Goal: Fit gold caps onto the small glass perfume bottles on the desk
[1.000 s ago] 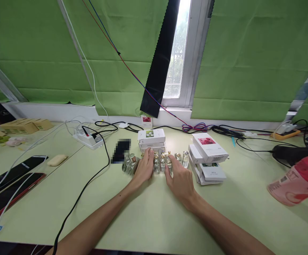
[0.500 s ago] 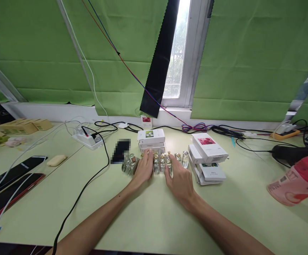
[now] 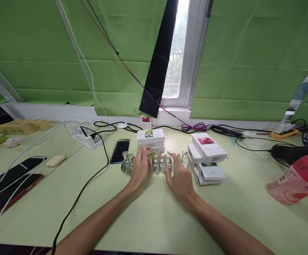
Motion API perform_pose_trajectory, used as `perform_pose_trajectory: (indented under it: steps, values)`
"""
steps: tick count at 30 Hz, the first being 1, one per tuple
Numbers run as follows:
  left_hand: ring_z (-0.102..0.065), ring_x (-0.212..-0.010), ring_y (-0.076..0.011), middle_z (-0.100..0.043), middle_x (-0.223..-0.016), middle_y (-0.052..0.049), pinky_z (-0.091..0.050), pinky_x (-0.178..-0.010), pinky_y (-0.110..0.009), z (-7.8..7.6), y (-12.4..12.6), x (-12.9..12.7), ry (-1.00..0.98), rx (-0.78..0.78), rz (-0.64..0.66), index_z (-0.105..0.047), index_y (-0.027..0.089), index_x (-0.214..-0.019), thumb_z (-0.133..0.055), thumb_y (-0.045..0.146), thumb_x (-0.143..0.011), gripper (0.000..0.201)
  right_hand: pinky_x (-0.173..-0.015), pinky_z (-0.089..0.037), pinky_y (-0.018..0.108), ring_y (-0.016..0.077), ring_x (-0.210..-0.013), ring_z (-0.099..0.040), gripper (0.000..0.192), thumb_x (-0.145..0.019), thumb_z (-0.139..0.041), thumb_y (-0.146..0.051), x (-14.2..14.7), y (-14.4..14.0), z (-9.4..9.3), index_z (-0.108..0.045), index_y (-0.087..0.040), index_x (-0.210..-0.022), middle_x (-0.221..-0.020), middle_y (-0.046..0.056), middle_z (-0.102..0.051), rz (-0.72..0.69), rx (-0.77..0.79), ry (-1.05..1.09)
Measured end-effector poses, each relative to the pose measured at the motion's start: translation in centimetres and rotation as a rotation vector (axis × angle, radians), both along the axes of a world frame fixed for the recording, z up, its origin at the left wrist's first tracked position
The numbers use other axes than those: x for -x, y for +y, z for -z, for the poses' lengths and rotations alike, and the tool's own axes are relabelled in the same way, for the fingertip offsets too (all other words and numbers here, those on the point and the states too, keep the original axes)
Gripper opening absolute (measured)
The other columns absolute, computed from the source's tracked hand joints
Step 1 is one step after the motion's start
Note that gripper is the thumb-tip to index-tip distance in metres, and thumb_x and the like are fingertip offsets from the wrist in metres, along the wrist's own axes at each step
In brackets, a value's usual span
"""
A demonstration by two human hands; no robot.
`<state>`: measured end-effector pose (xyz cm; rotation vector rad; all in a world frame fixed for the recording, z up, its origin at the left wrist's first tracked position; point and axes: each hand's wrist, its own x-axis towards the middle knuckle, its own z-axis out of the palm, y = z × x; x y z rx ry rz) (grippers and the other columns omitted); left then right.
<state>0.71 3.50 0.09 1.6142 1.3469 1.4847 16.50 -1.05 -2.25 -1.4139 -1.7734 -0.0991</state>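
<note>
Several small clear glass bottles with gold or silvery caps stand on the pale green table. My left hand (image 3: 140, 167) reaches forward with fingers extended. It lies between greenish-looking bottles (image 3: 127, 163) on its left and the middle row of bottles (image 3: 156, 163) on its right; its fingertips are partly hidden. With thumb and forefinger, my right hand (image 3: 180, 180) grips a gold-capped glass bottle (image 3: 168, 163) at the row's right end. Beyond that hand, another clear bottle (image 3: 185, 159) stands near the white boxes. Gold parts (image 3: 151, 153) show behind the row.
White boxes (image 3: 150, 135) are stacked behind the bottles, and more boxes (image 3: 209, 148) lie to the right. A dark pixelated patch (image 3: 120, 150) is at left. Black cable (image 3: 106, 150), phones (image 3: 12, 198), a power strip (image 3: 86, 140) and a pink cup (image 3: 294, 182) surround the work area.
My left hand has shifted slightly left, widening the gap to the middle row. The left bottles, blurred before, now appear sharper and slightly farther left. My right hand stays at its bottle.
</note>
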Motion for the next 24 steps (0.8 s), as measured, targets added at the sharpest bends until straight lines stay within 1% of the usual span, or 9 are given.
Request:
perform_pose_trajectory:
  steps: [2, 4, 7, 10, 13, 15, 18, 21, 24]
  values:
    - [-0.058, -0.056, -0.0163, -0.059, -0.065, 0.0, -0.048, -0.055, -0.028, -0.4, -0.1, 0.0, -0.027, -0.009, 0.011, -0.063, 0.02, -0.105, -0.037, 0.055, -0.102, 0.044, -0.059, -0.051, 0.029, 0.0234, -0.08, -0.073, 0.037, -0.097, -0.045, -0.022, 0.0, 0.1, 0.0, -0.049, -0.016, -0.133, -0.115, 0.012, -0.072, -0.001, 0.006, 0.003]
    - [-0.062, -0.069, -0.0163, -0.066, -0.087, -0.004, -0.052, -0.064, -0.029, -0.8, -0.3, 0.0, -0.036, -0.087, -0.004, -0.062, 0.02, -0.103, -0.038, 0.052, -0.101, 0.04, -0.061, -0.053, 0.031, 0.0248, -0.083, -0.073, 0.038, -0.097, -0.045, -0.022, -0.1, 0.1, 0.0, -0.048, -0.015, -0.134, -0.118, 0.012, -0.071, -0.006, 0.005, 0.007]
    - [-0.064, -0.087, -0.0182, -0.066, -0.106, -0.007, -0.054, -0.079, -0.032, -1.1, -0.5, 0.0, -0.005, -0.168, -0.033, -0.062, 0.02, -0.101, -0.039, 0.05, -0.102, 0.038, -0.065, -0.055, 0.032, 0.0262, -0.092, -0.073, 0.039, -0.096, -0.044, -0.021, -0.1, 0.0, 0.1, -0.047, -0.015, -0.134, -0.124, 0.013, -0.069, -0.02, -0.009, 0.021]
    - [-0.065, -0.101, -0.0218, -0.066, -0.115, -0.009, -0.053, -0.094, -0.038, -0.9, -0.4, 0.1, -0.008, -0.144, -0.01, -0.064, 0.021, -0.102, -0.038, 0.049, -0.102, 0.038, -0.069, -0.056, 0.032, 0.0254, -0.097, -0.073, 0.04, -0.096, -0.044, -0.02, -0.1, 0.1, 0.1, -0.047, -0.016, -0.135, -0.127, 0.013, -0.068, -0.037, -0.02, 0.036]
    - [-0.062, -0.116, -0.0244, -0.065, -0.125, -0.01, -0.047, -0.108, -0.043, -0.1, 0.4, 0.3, -0.11, -0.064, 0.078, -0.065, 0.022, -0.104, -0.036, 0.052, -0.103, 0.042, -0.07, -0.057, 0.032, 0.0255, -0.098, -0.073, 0.04, -0.095, -0.044, -0.019, -0.1, 0.2, 0.1, -0.047, -0.016, -0.135, -0.127, 0.013, -0.068, -0.045, -0.014, 0.04]
    - [-0.059, -0.124, -0.0255, -0.066, -0.128, -0.01, -0.042, -0.113, -0.044, 0.7, 1.1, 0.4, -0.187, 0.017, 0.129, -0.065, 0.021, -0.106, -0.036, 0.056, -0.102, 0.045, -0.07, -0.057, 0.033, 0.0258, -0.099, -0.072, 0.04, -0.095, -0.044, -0.019, -0.1, 0.2, 0.1, -0.047, -0.016, -0.135, -0.127, 0.013, -0.068, -0.049, -0.011, 0.044]
    - [-0.055, -0.131, -0.0266, -0.067, -0.129, -0.011, -0.038, -0.117, -0.045, 1.6, 2.0, 0.3, -0.329, 0.156, 0.18, -0.064, 0.022, -0.104, -0.035, 0.066, -0.098, 0.053, -0.071, -0.058, 0.032, 0.0255, -0.101, -0.072, 0.041, -0.094, -0.045, -0.019, -0.1, 0.2, 0.2, -0.047, -0.016, -0.135, -0.127, 0.013, -0.068, -0.053, -0.021, 0.047]
    - [-0.058, -0.128, -0.0279, -0.07, -0.122, -0.012, -0.04, -0.115, -0.046, 2.1, 2.3, 0.0, -0.409, 0.242, 0.21, -0.063, 0.022, -0.104, -0.042, 0.074, -0.092, 0.057, -0.072, -0.058, 0.032, 0.0249, -0.101, -0.072, 0.04, -0.094, -0.045, -0.018, -0.1, 0.1, 0.2, -0.048, -0.016, -0.134, -0.127, 0.013, -0.068, -0.055, -0.03, 0.045]
    - [-0.062, -0.122, -0.0274, -0.072, -0.117, -0.012, -0.043, -0.112, -0.045, 2.2, 2.1, -0.3, -0.418, 0.265, 0.234, -0.063, 0.022, -0.105, -0.046, 0.076, -0.089, 0.059, -0.073, -0.058, 0.032, 0.0246, -0.1, -0.072, 0.039, -0.094, -0.044, -0.018, -0.1, 0.1, 0.2, -0.049, -0.016, -0.133, -0.125, 0.012, -0.068, -0.062, -0.032, 0.052]
